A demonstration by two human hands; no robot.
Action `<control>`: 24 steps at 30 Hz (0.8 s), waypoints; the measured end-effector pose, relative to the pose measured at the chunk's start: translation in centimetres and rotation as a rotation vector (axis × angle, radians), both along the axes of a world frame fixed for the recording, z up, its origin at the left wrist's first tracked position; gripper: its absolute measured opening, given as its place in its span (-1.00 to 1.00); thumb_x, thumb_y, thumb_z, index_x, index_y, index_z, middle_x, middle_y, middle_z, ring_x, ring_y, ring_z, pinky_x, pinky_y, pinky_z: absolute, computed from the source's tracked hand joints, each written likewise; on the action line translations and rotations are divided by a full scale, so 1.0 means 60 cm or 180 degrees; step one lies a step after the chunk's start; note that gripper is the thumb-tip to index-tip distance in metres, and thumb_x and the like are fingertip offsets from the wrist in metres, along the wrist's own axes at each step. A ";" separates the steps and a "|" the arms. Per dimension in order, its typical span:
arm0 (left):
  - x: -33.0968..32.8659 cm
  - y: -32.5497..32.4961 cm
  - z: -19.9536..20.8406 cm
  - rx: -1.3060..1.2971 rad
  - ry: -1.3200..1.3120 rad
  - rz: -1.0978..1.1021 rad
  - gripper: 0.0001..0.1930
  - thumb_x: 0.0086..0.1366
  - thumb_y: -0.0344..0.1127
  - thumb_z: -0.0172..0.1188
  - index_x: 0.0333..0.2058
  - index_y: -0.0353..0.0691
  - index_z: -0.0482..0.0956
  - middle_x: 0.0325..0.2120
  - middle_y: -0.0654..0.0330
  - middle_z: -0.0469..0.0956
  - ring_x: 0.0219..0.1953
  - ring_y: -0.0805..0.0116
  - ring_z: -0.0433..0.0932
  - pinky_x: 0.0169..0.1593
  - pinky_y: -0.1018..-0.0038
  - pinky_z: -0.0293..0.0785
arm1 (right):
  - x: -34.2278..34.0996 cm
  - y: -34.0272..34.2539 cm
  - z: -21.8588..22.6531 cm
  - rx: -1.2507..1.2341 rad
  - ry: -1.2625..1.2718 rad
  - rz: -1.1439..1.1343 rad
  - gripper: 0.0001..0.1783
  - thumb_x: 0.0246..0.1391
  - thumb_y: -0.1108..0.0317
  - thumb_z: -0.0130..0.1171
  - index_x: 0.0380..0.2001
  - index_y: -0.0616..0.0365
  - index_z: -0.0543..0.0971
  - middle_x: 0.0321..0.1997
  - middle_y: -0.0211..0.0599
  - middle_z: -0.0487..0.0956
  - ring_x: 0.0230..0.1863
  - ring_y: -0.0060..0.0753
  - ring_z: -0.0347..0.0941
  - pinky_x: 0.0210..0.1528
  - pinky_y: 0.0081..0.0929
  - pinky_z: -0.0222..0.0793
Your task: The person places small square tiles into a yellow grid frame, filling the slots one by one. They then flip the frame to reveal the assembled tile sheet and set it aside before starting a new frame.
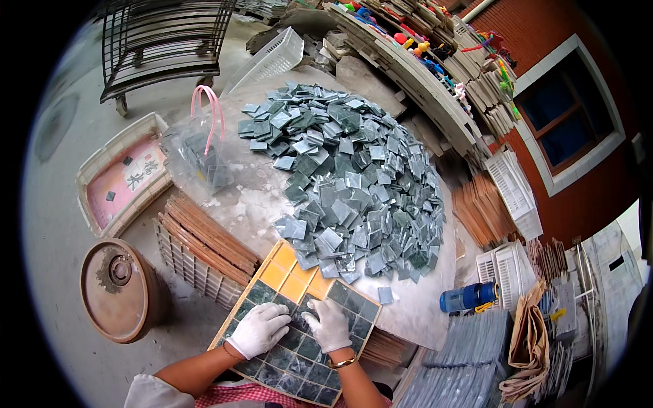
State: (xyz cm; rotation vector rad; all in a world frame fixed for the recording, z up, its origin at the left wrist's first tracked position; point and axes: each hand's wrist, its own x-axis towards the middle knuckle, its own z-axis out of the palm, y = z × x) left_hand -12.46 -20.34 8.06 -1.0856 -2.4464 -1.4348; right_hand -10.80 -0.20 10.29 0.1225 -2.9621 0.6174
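Many dark green tiles (pixel 280 360) sit in the squares of a yellow tray (pixel 292 284), right in front of the person. Some squares near its twelve o'clock are bare yellow. From the tray's middle, the left hand (pixel 258 330) rests at nine o'clock and the right hand (pixel 329 326) at three, both gloved, fingers bent on the tiles. I cannot tell if either grip pinches one. The step looks like filling the tray, mostly done. Next seems to call for one tile, laid flat in a bare square. At one o'clock, a big tile pile (pixel 360 183) covers the table (pixel 248 221). A blue bottle (pixel 468 298) stands out at three, a brown bucket (pixel 121 289) at nine.
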 end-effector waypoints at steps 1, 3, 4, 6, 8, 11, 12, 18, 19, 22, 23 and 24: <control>0.000 0.000 0.001 0.0003 -0.0002 -0.0011 -0.77 0.06 -0.37 0.26 -0.26 -0.26 0.55 -0.19 0.08 0.50 -0.13 0.09 0.49 -0.02 0.29 0.42 | 0.000 -0.003 -0.004 -0.0008 0.0065 -0.0088 -0.70 -0.11 0.23 0.33 -0.27 0.05 0.57 -0.30 -0.25 0.48 -0.23 -0.14 0.46 -0.19 -0.26 0.39; 0.000 0.002 -0.001 -0.0010 0.0043 -0.0001 -0.77 0.06 -0.37 0.26 -0.26 -0.26 0.56 -0.19 0.08 0.50 -0.13 0.09 0.48 -0.02 0.29 0.42 | -0.008 0.001 -0.015 -0.0011 0.0210 -0.0242 -0.71 -0.12 0.23 0.33 -0.28 0.03 0.58 -0.32 -0.27 0.48 -0.24 -0.15 0.46 -0.19 -0.26 0.39; 0.000 0.003 -0.001 -0.0016 0.0065 0.0005 -0.77 0.06 -0.37 0.26 -0.26 -0.26 0.56 -0.19 0.08 0.50 -0.13 0.09 0.48 -0.02 0.29 0.42 | -0.015 0.010 -0.021 -0.0085 0.0221 -0.0157 -0.71 -0.12 0.23 0.33 -0.28 0.03 0.60 -0.29 -0.27 0.50 -0.22 -0.15 0.47 -0.17 -0.28 0.40; 0.000 0.001 -0.001 -0.0035 0.0048 -0.0023 -0.77 0.07 -0.37 0.25 -0.26 -0.26 0.55 -0.18 0.08 0.50 -0.12 0.10 0.48 -0.02 0.28 0.41 | -0.027 0.028 -0.025 -0.0363 0.0147 0.0165 -0.70 -0.12 0.23 0.33 -0.27 0.06 0.59 -0.26 -0.25 0.51 -0.20 -0.15 0.47 -0.16 -0.30 0.40; 0.000 0.000 -0.001 -0.0074 0.0046 0.0009 -0.76 0.07 -0.36 0.25 -0.25 -0.26 0.55 -0.18 0.09 0.50 -0.11 0.10 0.48 -0.01 0.28 0.41 | -0.037 0.041 -0.006 -0.0583 -0.0129 0.0467 -0.72 -0.08 0.26 0.30 -0.28 0.13 0.58 -0.23 -0.19 0.53 -0.19 -0.14 0.48 -0.14 -0.32 0.40; 0.003 0.009 0.004 -0.0134 0.0127 0.0095 -0.76 0.08 -0.35 0.25 -0.24 -0.26 0.55 -0.17 0.09 0.50 -0.09 0.11 0.47 0.00 0.27 0.40 | -0.059 0.054 0.029 -0.0693 -0.0620 0.0036 -0.72 -0.04 0.25 0.27 -0.27 0.17 0.57 -0.24 -0.15 0.53 -0.19 -0.12 0.48 -0.13 -0.33 0.40; 0.002 0.014 0.007 -0.0151 0.0196 0.0110 -0.75 0.08 -0.35 0.24 -0.24 -0.25 0.55 -0.16 0.09 0.50 -0.08 0.11 0.47 0.01 0.27 0.40 | -0.070 0.057 0.029 -0.0525 -0.0221 -0.0265 -0.68 -0.02 0.22 0.25 -0.25 0.21 0.55 -0.25 -0.11 0.53 -0.18 -0.09 0.48 -0.12 -0.29 0.39; -0.005 0.019 -0.004 -0.0068 0.0140 0.0117 -0.74 0.10 -0.33 0.22 -0.21 -0.24 0.53 -0.15 0.11 0.50 -0.08 0.14 0.47 0.00 0.30 0.40 | -0.123 0.032 0.021 0.0861 -0.0280 -0.0610 -0.61 0.00 0.13 0.23 -0.12 0.06 0.52 -0.18 -0.21 0.52 -0.07 -0.13 0.45 -0.09 -0.26 0.41; -0.006 0.018 -0.006 -0.0006 0.0144 0.0111 -0.74 0.11 -0.33 0.21 -0.20 -0.24 0.52 -0.15 0.12 0.50 -0.08 0.15 0.47 -0.01 0.31 0.40 | -0.127 0.041 0.013 0.0854 -0.0063 -0.0573 -0.63 0.02 0.16 0.21 -0.11 0.04 0.51 -0.15 -0.22 0.52 -0.08 -0.13 0.45 -0.08 -0.25 0.40; -0.006 0.016 0.001 -0.0015 0.0090 0.0097 -0.75 0.11 -0.33 0.22 -0.21 -0.24 0.53 -0.17 0.12 0.50 -0.10 0.15 0.48 -0.02 0.30 0.40 | -0.125 0.079 0.005 0.0636 0.0207 -0.0609 -0.70 0.12 0.27 0.09 -0.06 0.02 0.51 -0.14 -0.24 0.55 -0.10 -0.12 0.47 -0.09 -0.26 0.40; -0.006 0.017 0.002 -0.0012 0.0065 0.0064 -0.75 0.11 -0.34 0.22 -0.21 -0.24 0.53 -0.18 0.12 0.50 -0.10 0.14 0.48 -0.02 0.30 0.40 | -0.126 0.086 0.014 0.0529 0.0195 -0.0519 -0.71 0.11 0.28 0.09 -0.08 0.03 0.51 -0.16 -0.23 0.56 -0.12 -0.12 0.48 -0.10 -0.27 0.40; -0.004 0.018 -0.004 0.0017 0.0091 0.0105 -0.75 0.10 -0.34 0.22 -0.21 -0.24 0.53 -0.18 0.13 0.50 -0.10 0.15 0.47 -0.02 0.30 0.40 | -0.127 0.094 0.021 0.0422 0.0183 -0.0431 -0.71 0.11 0.29 0.10 -0.09 0.04 0.52 -0.18 -0.22 0.56 -0.13 -0.12 0.48 -0.11 -0.27 0.40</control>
